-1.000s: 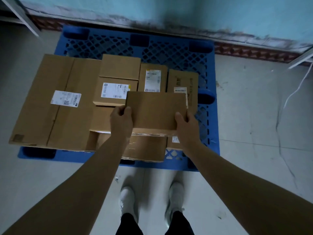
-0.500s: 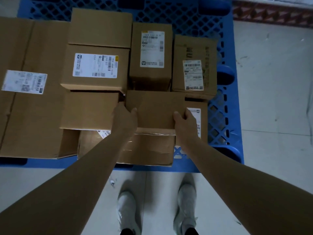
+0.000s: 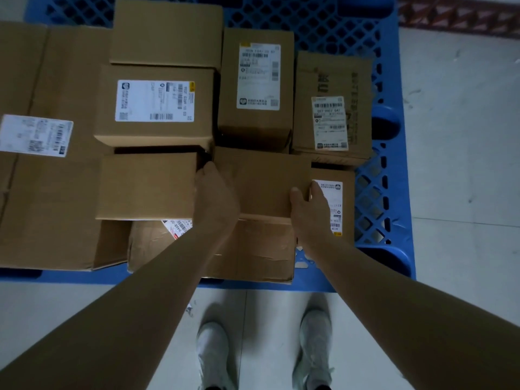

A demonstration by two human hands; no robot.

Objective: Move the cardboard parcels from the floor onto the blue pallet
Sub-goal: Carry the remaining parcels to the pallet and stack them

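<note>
Parcel (image 3: 261,181) sits held, left hand (image 3: 215,198) and right hand (image 3: 309,212) curled round its sides.

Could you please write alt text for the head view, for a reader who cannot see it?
The left hand and right hand grip a plain box by its side edges, above labelled parcels crowding a blue pallet. White shoes stand on the floor.

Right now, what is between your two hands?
A plain cardboard box, as the head view shows. The left hand grips its left edge and the right hand grips its right edge.
</note>
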